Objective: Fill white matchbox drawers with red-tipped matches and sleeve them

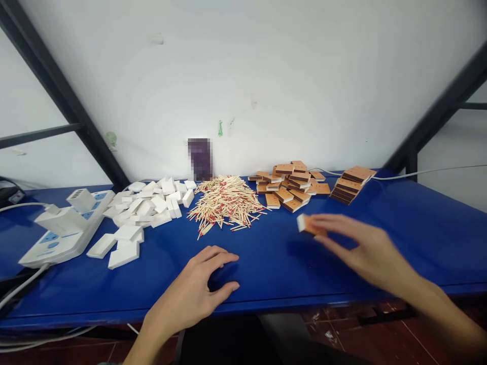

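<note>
Blue tabletop (pixel 262 276) lay beneath the left hand (pixel 192 290), its grip apart, while farther off and rightward the right hand (pixel 361 247) had its grip clamped on a matchbox (pixel 306 225), probably light, stiff yet crushable, best pinched gently by its sides, nearer than the matchbox pile (pixel 283 195).

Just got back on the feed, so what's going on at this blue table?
A person's right hand holds an orange matchbox, its white end showing. The left hand is empty, fingers apart, near the front edge. Behind lie white trays, a heap of loose matches and piled orange sleeves, with a tilted orange stack farther right.
</note>
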Motion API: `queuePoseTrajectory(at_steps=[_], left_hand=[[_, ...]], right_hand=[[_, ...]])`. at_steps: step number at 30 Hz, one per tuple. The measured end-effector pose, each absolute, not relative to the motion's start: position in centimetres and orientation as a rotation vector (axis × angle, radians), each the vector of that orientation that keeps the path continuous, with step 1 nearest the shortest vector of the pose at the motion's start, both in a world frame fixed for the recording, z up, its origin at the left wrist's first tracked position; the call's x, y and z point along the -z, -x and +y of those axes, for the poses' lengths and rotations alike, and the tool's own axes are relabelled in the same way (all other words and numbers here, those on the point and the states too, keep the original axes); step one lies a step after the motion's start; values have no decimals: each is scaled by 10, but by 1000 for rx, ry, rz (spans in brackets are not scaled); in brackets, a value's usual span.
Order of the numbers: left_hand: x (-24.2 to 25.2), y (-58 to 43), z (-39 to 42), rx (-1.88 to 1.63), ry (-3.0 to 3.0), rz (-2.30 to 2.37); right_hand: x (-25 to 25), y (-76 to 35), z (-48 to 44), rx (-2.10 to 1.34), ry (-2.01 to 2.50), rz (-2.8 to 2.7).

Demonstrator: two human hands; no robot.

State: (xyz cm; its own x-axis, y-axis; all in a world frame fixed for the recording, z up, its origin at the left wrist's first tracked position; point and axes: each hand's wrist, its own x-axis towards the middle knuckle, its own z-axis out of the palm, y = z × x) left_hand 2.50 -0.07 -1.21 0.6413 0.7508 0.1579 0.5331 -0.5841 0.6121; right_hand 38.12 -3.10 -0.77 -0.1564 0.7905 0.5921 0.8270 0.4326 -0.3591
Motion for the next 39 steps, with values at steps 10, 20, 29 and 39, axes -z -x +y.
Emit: queuePoseTrajectory(at_steps=[10, 20, 29, 39], left_hand=[[14, -23, 1, -537, -2411, 1062], [13, -23, 1, -550, -2484, 1073], [13, -23, -1, -519, -2515, 1098], [-10, 39, 12, -825, -2705, 1964]], right_hand=[[-36, -506, 48, 759, 1814, -1982], [-16, -519, 60, 715, 1870, -2048], [-27, -533, 77, 549, 1900, -2201], [-51, -455, 84, 463, 1660, -2240]])
